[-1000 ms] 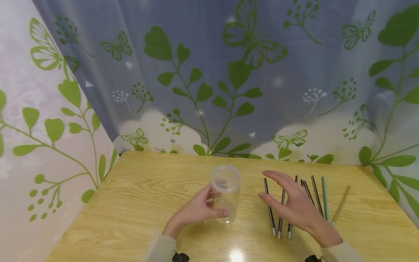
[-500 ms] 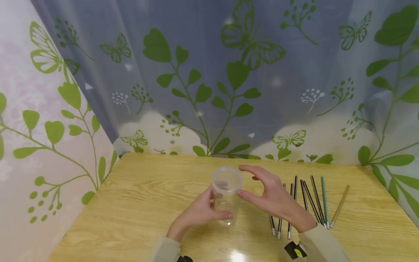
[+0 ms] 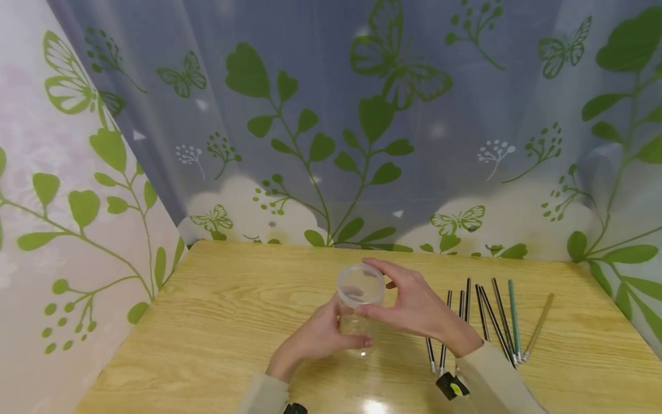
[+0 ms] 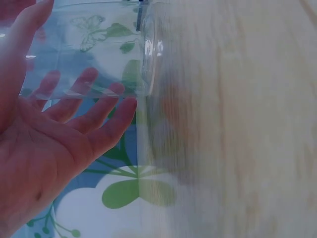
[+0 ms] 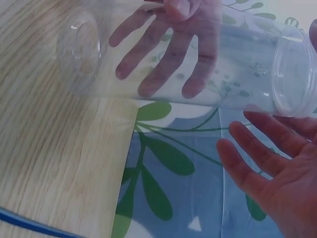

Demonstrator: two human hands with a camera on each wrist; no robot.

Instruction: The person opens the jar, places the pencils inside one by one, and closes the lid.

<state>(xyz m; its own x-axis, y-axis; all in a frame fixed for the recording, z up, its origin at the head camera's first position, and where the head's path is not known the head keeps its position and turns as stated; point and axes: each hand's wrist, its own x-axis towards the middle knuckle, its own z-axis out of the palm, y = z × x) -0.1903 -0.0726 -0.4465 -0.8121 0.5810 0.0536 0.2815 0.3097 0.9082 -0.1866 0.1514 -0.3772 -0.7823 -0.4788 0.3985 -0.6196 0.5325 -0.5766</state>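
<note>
A clear plastic jar (image 3: pixel 363 326) stands upright at the middle of the table, its translucent top facing up. My left hand (image 3: pixel 316 334) grips the lower body, thumb on the near side and fingers behind. In the left wrist view that hand's fingers (image 4: pixel 106 106) show along the jar's underside. My right hand (image 3: pixel 414 302) holds the jar's top between thumb and fingers. Seen from the right wrist, the ringed top end (image 5: pixel 292 69) lies by the right fingers (image 5: pixel 247 166), and the left fingers show through the clear wall (image 5: pixel 242 59).
Several black pencils (image 3: pixel 504 316) lie on the wooden table (image 3: pixel 233 299) right of the jar, partly hidden by my right hand and forearm. Beside them lie a teal pencil (image 3: pixel 514 316) and a tan one (image 3: pixel 539 325). A patterned curtain (image 3: pixel 331 144) hangs behind the table.
My right hand has moved left from above the pencils to the jar and now holds its top. The left hand keeps its grip, shifting only slightly right with the jar.
</note>
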